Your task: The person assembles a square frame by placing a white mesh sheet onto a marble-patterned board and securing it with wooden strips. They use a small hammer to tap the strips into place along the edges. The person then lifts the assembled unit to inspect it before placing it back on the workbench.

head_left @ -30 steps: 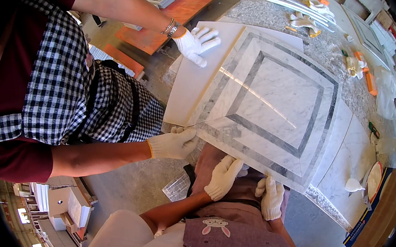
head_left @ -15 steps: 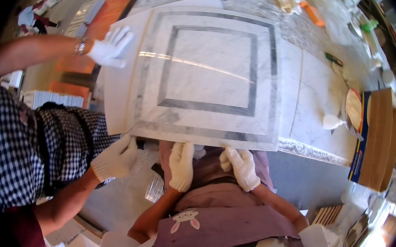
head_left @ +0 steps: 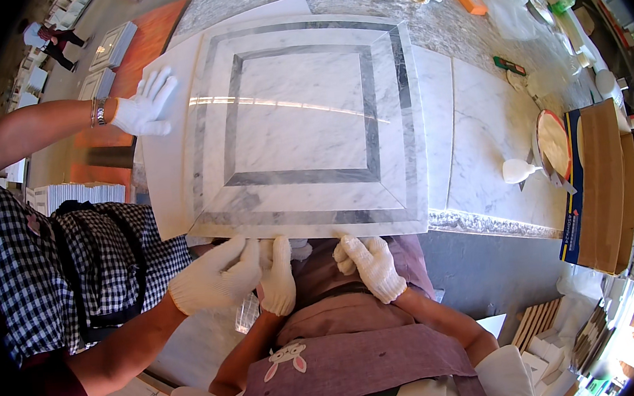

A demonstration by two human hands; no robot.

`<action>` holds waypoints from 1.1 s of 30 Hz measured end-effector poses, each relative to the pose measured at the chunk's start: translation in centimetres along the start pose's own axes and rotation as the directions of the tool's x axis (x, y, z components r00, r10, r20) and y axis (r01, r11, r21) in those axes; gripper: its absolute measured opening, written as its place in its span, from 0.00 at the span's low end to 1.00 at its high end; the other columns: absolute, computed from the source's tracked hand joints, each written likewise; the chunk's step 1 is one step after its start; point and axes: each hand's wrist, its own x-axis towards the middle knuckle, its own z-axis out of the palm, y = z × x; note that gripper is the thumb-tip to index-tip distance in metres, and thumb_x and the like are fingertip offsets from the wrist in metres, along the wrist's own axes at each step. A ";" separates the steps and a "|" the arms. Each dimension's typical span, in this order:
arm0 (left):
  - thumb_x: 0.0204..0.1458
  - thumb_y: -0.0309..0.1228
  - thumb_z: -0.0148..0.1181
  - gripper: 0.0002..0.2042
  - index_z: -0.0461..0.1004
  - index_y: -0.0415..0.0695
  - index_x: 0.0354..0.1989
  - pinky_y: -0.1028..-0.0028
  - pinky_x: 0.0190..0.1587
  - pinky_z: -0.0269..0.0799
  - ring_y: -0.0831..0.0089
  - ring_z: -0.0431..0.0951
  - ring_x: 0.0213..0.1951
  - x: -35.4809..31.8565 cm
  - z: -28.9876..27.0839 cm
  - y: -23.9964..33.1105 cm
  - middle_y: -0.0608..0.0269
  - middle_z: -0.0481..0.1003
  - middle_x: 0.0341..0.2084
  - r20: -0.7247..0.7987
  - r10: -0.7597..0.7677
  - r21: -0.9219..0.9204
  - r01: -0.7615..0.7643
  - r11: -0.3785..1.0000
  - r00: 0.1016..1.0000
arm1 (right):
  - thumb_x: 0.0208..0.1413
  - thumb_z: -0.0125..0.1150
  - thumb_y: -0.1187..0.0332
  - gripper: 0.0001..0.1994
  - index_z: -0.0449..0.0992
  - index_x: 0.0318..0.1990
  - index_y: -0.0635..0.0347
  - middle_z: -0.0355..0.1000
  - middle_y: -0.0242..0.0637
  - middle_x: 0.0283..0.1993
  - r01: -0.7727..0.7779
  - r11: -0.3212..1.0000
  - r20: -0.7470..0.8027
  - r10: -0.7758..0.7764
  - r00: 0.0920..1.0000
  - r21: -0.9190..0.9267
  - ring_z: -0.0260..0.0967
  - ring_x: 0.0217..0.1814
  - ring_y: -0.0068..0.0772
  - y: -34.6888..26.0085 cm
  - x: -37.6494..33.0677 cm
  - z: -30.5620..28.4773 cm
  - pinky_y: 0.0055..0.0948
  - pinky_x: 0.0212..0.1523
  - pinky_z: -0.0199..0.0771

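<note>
Marble slab (head_left: 303,124): a square white panel with grey inlaid bands forming nested frames; it is lying flat on paler backing sheets on the speckled stone bench (head_left: 468,26), with its near edge sitting just past the bench rim, likely so gloved fingers can get under it.

Left hand (head_left: 277,277): in a white knit glove, fingers pressed together and pointing up, tips touching the underside or lip of the slab's near edge; it is bearing on that edge rather than pinching it.

Right hand (head_left: 372,265): gloved likewise, fingers together and curled against the same near edge a little to the right; the two hands are sharing the load along one side, which keeps the panel level.

Co-worker's near hand (head_left: 214,275): a gloved hand from the person in the checked shirt (head_left: 59,266), cupping the slab's near left corner just beside the left hand, seemingly steadying that corner.

Co-worker's far hand (head_left: 144,104): fingers spread, resting on the backing sheet at the far left edge, apparently bracing the opposite end.

Surroundings: a cardboard box (head_left: 594,181) is standing at the bench's right end, with a round disc (head_left: 552,143) beside it; orange tools (head_left: 469,0) are lying at the far side, well apart from the slab.
</note>
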 end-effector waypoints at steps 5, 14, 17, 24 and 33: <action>0.60 0.35 0.51 0.12 0.73 0.37 0.40 0.70 0.41 0.73 0.69 0.76 0.37 0.7 -2.3 4.8 0.58 0.76 0.33 0.530 0.145 0.577 -0.481 0.660 0.836 | 0.68 0.50 0.53 0.25 0.76 0.27 0.68 0.69 0.33 0.21 -0.025 0.999 0.024 0.025 0.999 0.020 0.63 0.24 0.21 0.1 0.1 -0.5 0.24 0.30 0.65; 0.48 0.30 0.54 0.08 0.74 0.37 0.31 0.58 0.45 0.69 0.60 0.73 0.39 1.0 0.9 7.2 0.59 0.70 0.31 0.917 -0.064 0.370 -0.898 -0.238 0.394 | 0.67 0.53 0.55 0.22 0.77 0.31 0.67 0.70 0.31 0.23 -0.034 0.999 0.035 0.033 0.999 0.020 0.63 0.24 0.19 0.2 -0.3 -0.6 0.23 0.28 0.66; 0.50 0.29 0.52 0.08 0.73 0.36 0.32 0.55 0.44 0.69 0.58 0.73 0.39 0.1 1.5 8.5 0.58 0.70 0.29 0.800 0.007 0.600 -0.799 -0.025 0.600 | 0.67 0.54 0.55 0.21 0.77 0.33 0.68 0.70 0.31 0.23 -0.044 0.999 0.042 0.045 0.998 -0.031 0.63 0.24 0.19 -0.4 -0.5 -0.7 0.23 0.28 0.67; 0.67 0.39 0.48 0.15 0.71 0.39 0.47 0.79 0.37 0.74 0.78 0.76 0.33 -0.2 0.1 -0.7 0.62 0.77 0.35 -0.009 -0.053 -0.071 0.052 0.996 0.999 | 0.69 0.50 0.58 0.19 0.77 0.40 0.69 0.73 0.33 0.26 -0.012 0.996 0.065 0.006 0.998 0.093 0.66 0.25 0.20 -1.0 -1.4 -1.7 0.23 0.30 0.70; 0.66 0.37 0.49 0.13 0.73 0.39 0.45 0.77 0.35 0.73 0.77 0.78 0.31 -0.2 1.0 0.3 0.63 0.79 0.31 -0.037 -0.049 -0.236 0.039 0.971 0.998 | 0.69 0.49 0.56 0.21 0.77 0.40 0.69 0.74 0.35 0.26 0.059 0.997 -0.081 -0.063 0.995 -0.055 0.70 0.25 0.23 0.9 -1.1 -1.3 0.23 0.29 0.72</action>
